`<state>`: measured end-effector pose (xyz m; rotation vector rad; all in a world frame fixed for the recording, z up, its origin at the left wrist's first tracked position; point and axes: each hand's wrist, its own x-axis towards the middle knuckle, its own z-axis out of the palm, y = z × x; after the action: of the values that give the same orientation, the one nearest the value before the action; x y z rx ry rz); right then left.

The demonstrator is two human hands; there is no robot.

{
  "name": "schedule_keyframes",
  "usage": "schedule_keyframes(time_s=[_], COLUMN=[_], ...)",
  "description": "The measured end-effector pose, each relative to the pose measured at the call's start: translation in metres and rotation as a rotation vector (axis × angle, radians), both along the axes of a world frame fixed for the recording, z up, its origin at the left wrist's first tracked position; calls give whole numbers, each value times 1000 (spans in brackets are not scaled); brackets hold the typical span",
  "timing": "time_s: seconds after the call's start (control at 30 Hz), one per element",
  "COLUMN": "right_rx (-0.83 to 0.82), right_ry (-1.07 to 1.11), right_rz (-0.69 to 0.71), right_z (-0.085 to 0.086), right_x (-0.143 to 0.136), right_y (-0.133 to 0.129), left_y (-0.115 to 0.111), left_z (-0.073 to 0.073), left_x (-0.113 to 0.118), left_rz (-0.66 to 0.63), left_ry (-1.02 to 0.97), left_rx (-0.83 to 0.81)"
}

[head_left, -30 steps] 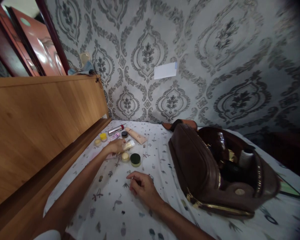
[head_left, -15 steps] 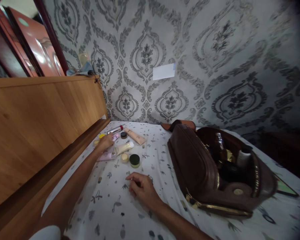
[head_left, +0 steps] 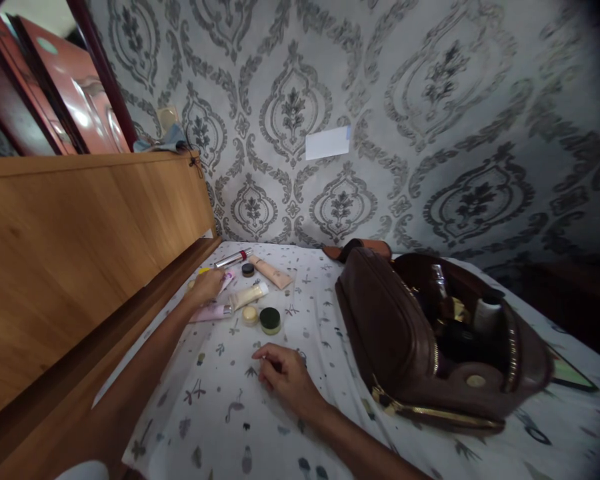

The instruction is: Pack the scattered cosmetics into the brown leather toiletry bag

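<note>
My left hand (head_left: pixel 208 287) reaches to the far left of the bed. Its fingers close on one end of a small pink-purple tube (head_left: pixel 227 281), partly hidden by the hand. Close by lie a pale pink tube (head_left: pixel 213 313), a cream tube with a white cap (head_left: pixel 249 296), a small cream-coloured jar (head_left: pixel 250 315) and a green jar with a dark lid (head_left: pixel 270 321). Behind them are a small dark-lidded pot (head_left: pixel 248 270), a peach tube (head_left: pixel 271 272) and a silver tube with a red band (head_left: pixel 233 259). My right hand (head_left: pixel 286 379) rests on the sheet, loosely curled, holding nothing.
A brown cosmetic bag (head_left: pixel 387 333) stands unzipped on the right, with bottles (head_left: pixel 487 313) inside. Behind it lies a brown strap-like piece (head_left: pixel 373 249). A wooden bed board (head_left: pixel 95 227) runs along the left; a patterned wall (head_left: pixel 300 193) rises behind the sheet (head_left: pixel 260 413).
My left hand has shifted slightly left, and the pink-purple tube has turned at a different slant under its fingers. The right hand stays where it was.
</note>
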<state>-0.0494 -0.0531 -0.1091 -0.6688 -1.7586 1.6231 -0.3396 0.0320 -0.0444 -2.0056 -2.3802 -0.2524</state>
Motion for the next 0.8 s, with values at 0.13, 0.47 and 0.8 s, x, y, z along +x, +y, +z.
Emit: schedule_keyframes(time_s=[0.13,0.47,0.8], right_rx=[15,1,32], right_ry=[-8,-19,-22], right_rz=[-13,-9,3], right_z=[-4,-3,-1], right_x=[-1,-1,0], right_y=[1,0,1], left_y=[-1,-3,-50], left_z=[8,7,12], left_x=[25,60,70], left_rz=[-95,-339,-479], left_ry=[-9,-46,-183], left_rx=[-2,-144,-31])
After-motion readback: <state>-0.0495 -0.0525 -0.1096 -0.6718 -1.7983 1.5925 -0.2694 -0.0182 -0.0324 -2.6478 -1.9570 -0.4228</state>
